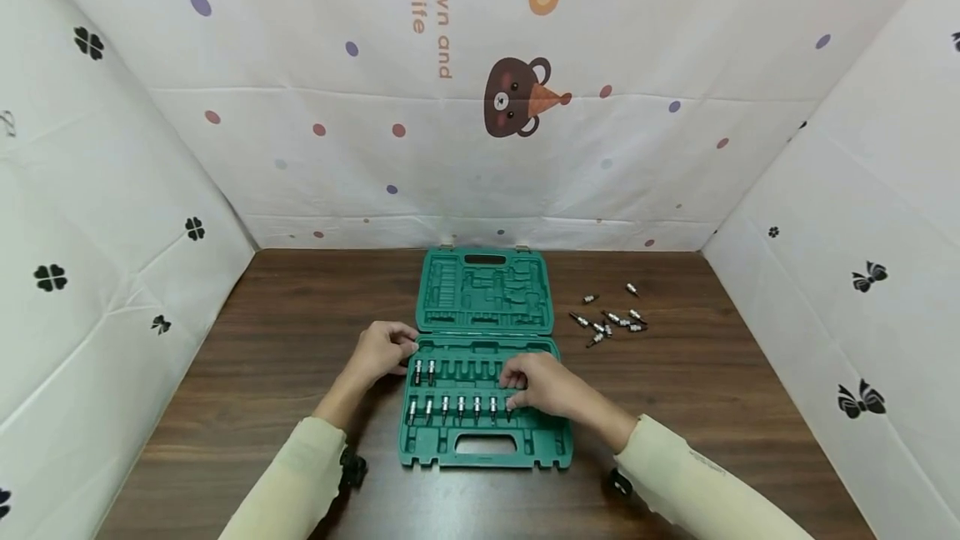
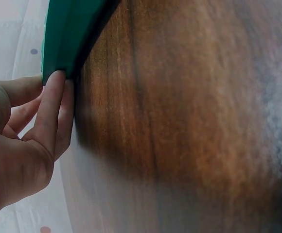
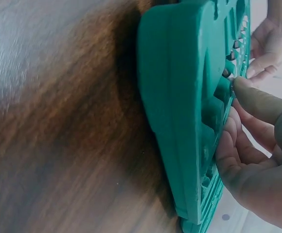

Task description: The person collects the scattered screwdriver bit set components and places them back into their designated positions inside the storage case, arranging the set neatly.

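Observation:
A green plastic case lies unfolded on the table, with silver-and-black bit sockets in its slots. Two bit sockets sit at the left of the upper row; several more line the lower row. At the case's upper left corner, my left hand pinches the edge, thumb above and fingers against the side. My right hand is over the right part, its thumb pressing at the rightmost bit socket of the lower row. Its other fingers rest apart from the thumb, over the upper slots.
The lid lies folded back behind the tray, with moulded recesses inside. Several loose bit sockets are scattered on the wooden table to the right of the lid. Patterned white cloth walls enclose the back and both sides.

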The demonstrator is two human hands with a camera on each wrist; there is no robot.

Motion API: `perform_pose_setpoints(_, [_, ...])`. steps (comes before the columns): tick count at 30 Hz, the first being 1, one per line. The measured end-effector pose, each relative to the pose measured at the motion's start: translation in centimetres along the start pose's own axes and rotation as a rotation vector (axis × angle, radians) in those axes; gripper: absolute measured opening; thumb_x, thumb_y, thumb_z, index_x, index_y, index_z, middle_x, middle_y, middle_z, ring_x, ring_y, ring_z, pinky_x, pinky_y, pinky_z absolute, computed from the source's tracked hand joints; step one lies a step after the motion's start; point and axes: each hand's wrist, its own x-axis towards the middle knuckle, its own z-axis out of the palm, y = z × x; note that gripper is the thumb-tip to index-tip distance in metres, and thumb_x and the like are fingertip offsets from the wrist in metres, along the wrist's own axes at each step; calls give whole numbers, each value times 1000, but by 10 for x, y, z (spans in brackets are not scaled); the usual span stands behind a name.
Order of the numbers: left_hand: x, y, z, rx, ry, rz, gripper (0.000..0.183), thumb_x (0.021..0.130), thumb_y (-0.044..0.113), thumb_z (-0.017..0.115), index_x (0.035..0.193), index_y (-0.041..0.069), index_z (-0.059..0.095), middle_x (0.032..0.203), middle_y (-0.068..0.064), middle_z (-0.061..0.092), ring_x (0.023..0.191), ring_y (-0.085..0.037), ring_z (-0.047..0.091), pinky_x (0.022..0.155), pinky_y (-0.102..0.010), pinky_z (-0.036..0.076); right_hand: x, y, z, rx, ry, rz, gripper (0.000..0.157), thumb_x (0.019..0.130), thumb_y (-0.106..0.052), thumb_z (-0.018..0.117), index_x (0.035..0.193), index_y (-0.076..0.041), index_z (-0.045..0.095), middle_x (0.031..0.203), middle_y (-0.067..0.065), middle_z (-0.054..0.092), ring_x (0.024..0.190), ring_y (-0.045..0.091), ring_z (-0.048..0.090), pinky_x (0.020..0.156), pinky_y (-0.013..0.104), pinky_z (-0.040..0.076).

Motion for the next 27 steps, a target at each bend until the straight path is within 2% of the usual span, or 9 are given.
perform_pose_setpoints(7, [1,2,1,-2,-5,1,18,99,4,67,115,4,75,100,-14,69,81,-20,69,65,-35,65,-3,5,-4,45,-13,-10,12,91,-11,80,102,-11,76,95,-1,71,83,6,62,72,23,55])
perform_pose_setpoints(20, [1,4,-2,-3,-8,-5,19,100,3,66,116,2,74,101,-15,68,82,-20,69,65,-36,66,3,2,-3,16,-6,1,15,86,-12,85,98,-14,75,89,-5,69,81,5,60,71,23,55])
perform_pose_setpoints(27, [1,2,-3,4,-7,-5,19,100,4,66,117,3,74,101,-14,68,83,-20,69,66,-35,66,2,-3,1,15,13,10,13,88,-9,82,97,-13,75,88,-4,69,78,5,60,68,23,54])
